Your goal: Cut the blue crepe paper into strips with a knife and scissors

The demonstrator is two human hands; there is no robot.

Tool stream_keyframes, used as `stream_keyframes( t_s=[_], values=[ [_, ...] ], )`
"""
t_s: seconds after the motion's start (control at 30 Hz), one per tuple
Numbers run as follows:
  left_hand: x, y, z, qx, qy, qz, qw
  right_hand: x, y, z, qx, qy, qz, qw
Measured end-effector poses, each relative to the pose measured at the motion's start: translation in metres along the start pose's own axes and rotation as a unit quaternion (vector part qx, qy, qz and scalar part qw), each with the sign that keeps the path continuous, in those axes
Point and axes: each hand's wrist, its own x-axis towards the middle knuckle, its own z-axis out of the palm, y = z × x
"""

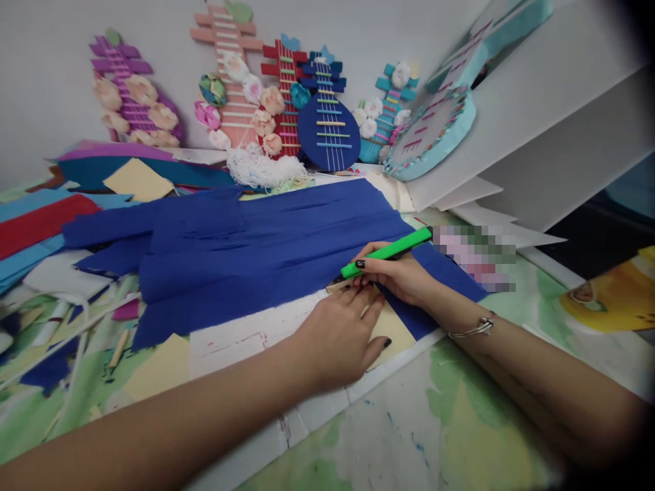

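Observation:
My right hand [396,273] is closed around a green utility knife [391,254] with black parts, its tip slanting down to the left. That tip is near the upper edge of a pale yellow paper piece [396,327]. My left hand [342,334] lies flat on the yellow paper with its fingers extended, right beside the knife, and hides part of the sheet. Beneath is a white board [230,337] with faint cut lines and red marks. Wrinkled dark blue paper [256,245] spreads behind both hands and reaches under the right wrist.
Decorated lute-shaped crafts [330,129] lean along the back wall, with tangled white string [266,167] before them. Red paper [46,221], a white cable [84,327] and scraps lie at left. White boards [532,136] and a yellow bag [614,290] are at right.

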Motion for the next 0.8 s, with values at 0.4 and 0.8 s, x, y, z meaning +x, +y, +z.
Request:
stream_keyframes(
  t_s=[0.4, 0.8],
  values=[
    [-0.0004, 0.0025, -0.0005, 0.009, -0.007, -0.010, 1.000, 0.0002, 0.0014, 0.0025, 0.006, 0.034, 0.006, 0.999],
    [-0.0008, 0.0034, -0.0021, -0.002, -0.012, -0.019, 1.000, 0.0012, 0.0024, 0.0017, -0.004, 0.038, 0.014, 0.999]
  ],
)
